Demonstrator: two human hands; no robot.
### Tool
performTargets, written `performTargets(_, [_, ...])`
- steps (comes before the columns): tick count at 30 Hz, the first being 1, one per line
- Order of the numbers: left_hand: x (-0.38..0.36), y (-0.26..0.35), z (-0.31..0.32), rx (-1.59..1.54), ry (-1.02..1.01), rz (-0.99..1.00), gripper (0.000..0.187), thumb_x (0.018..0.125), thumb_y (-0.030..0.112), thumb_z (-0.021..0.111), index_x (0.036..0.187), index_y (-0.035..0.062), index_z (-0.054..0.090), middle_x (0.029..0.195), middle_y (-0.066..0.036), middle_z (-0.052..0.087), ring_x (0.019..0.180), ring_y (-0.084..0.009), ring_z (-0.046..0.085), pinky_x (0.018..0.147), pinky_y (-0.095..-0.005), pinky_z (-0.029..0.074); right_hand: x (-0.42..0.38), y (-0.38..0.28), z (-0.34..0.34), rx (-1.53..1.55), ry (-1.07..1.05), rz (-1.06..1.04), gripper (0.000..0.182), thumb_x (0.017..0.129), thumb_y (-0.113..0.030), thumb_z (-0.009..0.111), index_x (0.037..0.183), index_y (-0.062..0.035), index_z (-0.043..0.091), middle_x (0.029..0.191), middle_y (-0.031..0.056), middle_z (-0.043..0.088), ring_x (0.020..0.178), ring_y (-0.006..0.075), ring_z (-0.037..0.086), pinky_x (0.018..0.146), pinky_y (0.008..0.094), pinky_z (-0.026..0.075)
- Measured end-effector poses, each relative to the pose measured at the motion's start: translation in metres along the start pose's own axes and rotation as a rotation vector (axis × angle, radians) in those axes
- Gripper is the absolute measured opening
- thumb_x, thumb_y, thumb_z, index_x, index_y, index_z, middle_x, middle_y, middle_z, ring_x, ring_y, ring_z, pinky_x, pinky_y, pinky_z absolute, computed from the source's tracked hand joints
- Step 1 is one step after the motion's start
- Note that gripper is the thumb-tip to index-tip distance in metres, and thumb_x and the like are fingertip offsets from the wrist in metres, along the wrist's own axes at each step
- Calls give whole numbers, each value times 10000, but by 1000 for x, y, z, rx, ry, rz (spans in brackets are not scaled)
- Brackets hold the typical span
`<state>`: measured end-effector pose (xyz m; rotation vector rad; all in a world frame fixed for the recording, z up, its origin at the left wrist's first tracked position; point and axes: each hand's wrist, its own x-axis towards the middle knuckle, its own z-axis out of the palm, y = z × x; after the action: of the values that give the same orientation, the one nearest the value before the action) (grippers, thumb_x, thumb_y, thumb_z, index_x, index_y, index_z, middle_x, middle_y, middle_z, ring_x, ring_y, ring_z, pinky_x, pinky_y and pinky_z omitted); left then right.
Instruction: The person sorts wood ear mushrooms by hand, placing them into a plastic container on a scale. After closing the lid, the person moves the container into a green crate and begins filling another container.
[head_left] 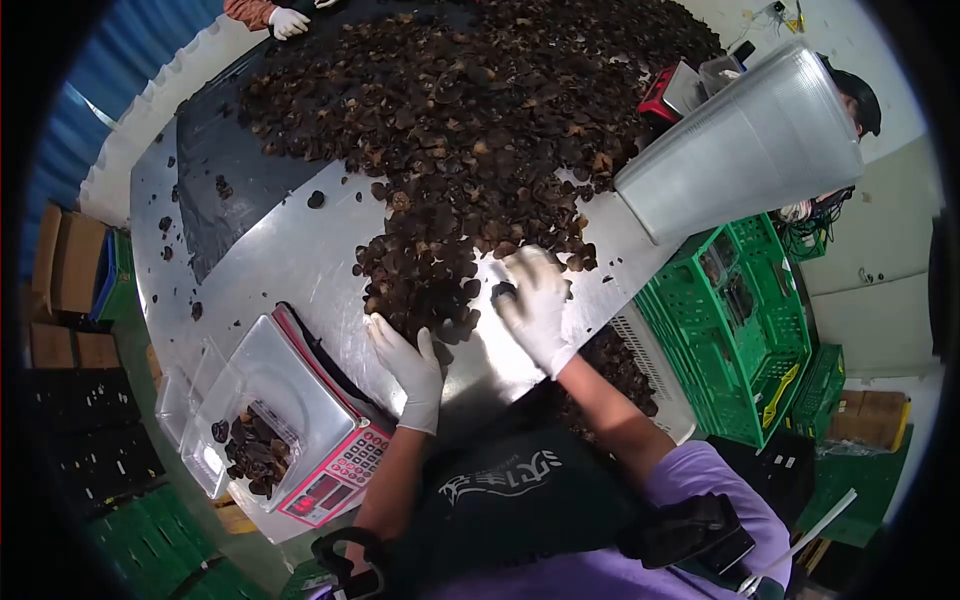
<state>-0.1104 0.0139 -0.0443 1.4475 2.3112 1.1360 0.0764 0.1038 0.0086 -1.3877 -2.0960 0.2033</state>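
Observation:
My left hand (408,372), in a white glove, lies at the near edge of a large heap of dark brown, thin, curled pieces like dried mushrooms (430,230). Its fingers are stretched out, with the thumb apart. To the right, my white-gloved right hand (537,312) bends over bare metal at the heap's edge. A dark mushroom piece (503,290) shows between its thumb and fingers. Left of my left hand stands a scale (345,470) with a red keypad panel. On its pan, a clear plastic tub (207,468) contains several mushroom pieces (260,450).
A tall stack of clear tubs (740,140) leans at the right of the metal table (310,235). Green crates (690,330) stand beside it, near a white basket (655,370). A second red scale (660,95) is behind. Another person's gloved hand (290,22) is at the far left.

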Motion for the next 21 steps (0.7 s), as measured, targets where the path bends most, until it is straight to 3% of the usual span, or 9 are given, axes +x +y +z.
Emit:
performTargets(1, [-6, -2, 3, 45, -1, 9, 699, 916, 256, 528, 1419, -86, 184, 1439, -337, 216, 1352, -474, 205, 1118, -506, 184, 2, 31, -11, 20, 83, 10, 450, 819, -144, 558, 1255, -55, 490, 1335, 172, 431, 1289, 356, 362, 1070, 484, 275])
performTargets(3, [-11, -1, 4, 101, -55, 1, 737, 896, 271, 552, 1417, -91, 177, 1438, -335, 217, 1348, -477, 205, 1117, -513, 179, -3, 61, -4, -128, 219, 511, 496, 876, -167, 546, 1329, -17, 410, 1383, 242, 368, 1320, 392, 298, 1096, 471, 249])
performTargets(4, [-14, 0, 4, 157, -108, -2, 776, 875, 287, 575, 1416, -95, 171, 1436, -334, 218, 1344, -479, 204, 1116, -520, 173, -8, 76, 3, -131, 259, 489, 558, 875, -215, 589, 1353, -9, 388, 1399, 255, 348, 1298, 419, 332, 1082, 483, 267])
performTargets(5, [-15, 0, 7, 193, -84, 89, 813, 850, 297, 604, 1414, -100, 174, 1431, -324, 234, 1337, -469, 227, 1118, -510, 177, -8, 78, 13, -165, 191, 477, 569, 874, -214, 590, 1360, -9, 378, 1412, 255, 330, 1307, 413, 322, 1088, 479, 261])
performTargets(7, [-18, -2, 11, 208, -73, 76, 800, 852, 293, 602, 1412, -98, 184, 1430, -320, 240, 1338, -464, 231, 1118, -507, 180, -10, 62, 20, -225, 17, 375, 578, 870, -212, 596, 1368, -20, 374, 1423, 257, 314, 1314, 405, 314, 1095, 473, 257])
performTargets(10, [-16, -4, 11, 233, -54, 76, 802, 845, 302, 610, 1409, -93, 199, 1429, -304, 251, 1346, -455, 226, 1114, -513, 185, -8, 37, 23, -95, 105, 279, 541, 828, -175, 604, 1329, -68, 430, 1404, 205, 368, 1311, 370, 341, 1091, 480, 254])
performTargets(14, [-15, 0, 10, 227, -41, 77, 802, 842, 312, 614, 1405, -91, 210, 1429, -286, 267, 1356, -443, 221, 1112, -513, 188, -17, 63, 9, -175, 134, 386, 420, 779, -211, 650, 1163, -75, 548, 1272, 149, 483, 1252, 315, 402, 1064, 469, 256])
performTargets(17, [-13, 9, 4, 210, -39, 88, 747, 837, 201, 618, 1397, -95, 221, 1425, -292, 274, 1344, -439, 247, 1120, -492, 196, -3, 73, 0, -207, -73, 452, 370, 765, -231, 665, 1096, -75, 607, 1207, 132, 515, 1193, 294, 441, 1034, 469, 282])
performTargets(21, [-12, 3, 6, 200, -55, 63, 780, 824, 278, 630, 1393, -91, 245, 1429, -265, 288, 1359, -419, 240, 1117, -497, 189, 21, 88, -2, -355, -268, 318, 264, 739, -261, 664, 965, -129, 700, 1060, 72, 589, 1083, 259, 492, 989, 459, 302])
